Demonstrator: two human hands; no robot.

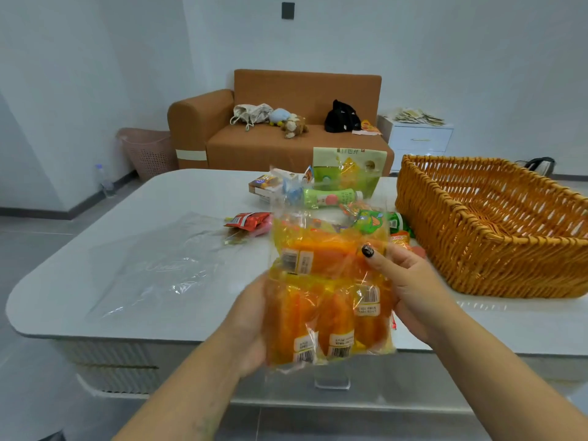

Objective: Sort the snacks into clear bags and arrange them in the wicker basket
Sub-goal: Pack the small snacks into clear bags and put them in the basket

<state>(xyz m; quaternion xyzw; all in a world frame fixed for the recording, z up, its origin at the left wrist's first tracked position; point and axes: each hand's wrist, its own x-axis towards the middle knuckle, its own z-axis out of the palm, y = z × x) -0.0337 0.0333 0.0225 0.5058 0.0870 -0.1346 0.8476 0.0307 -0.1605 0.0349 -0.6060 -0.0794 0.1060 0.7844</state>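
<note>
Bagging step: both hands, left hand (251, 326) and right hand (410, 291), fingers closed on clear bag (327, 281) of orange snack packs (337, 326). Next, probably: lift across into empty wicker basket (490, 230).

Plain white walls enclose a grey-tiled floor (38, 243), where a brown sofa (273, 141) stands behind the white table (178, 198), with a pink laundry basket (149, 152) left of it and a white drawer cabinet (421, 140) right.
</note>
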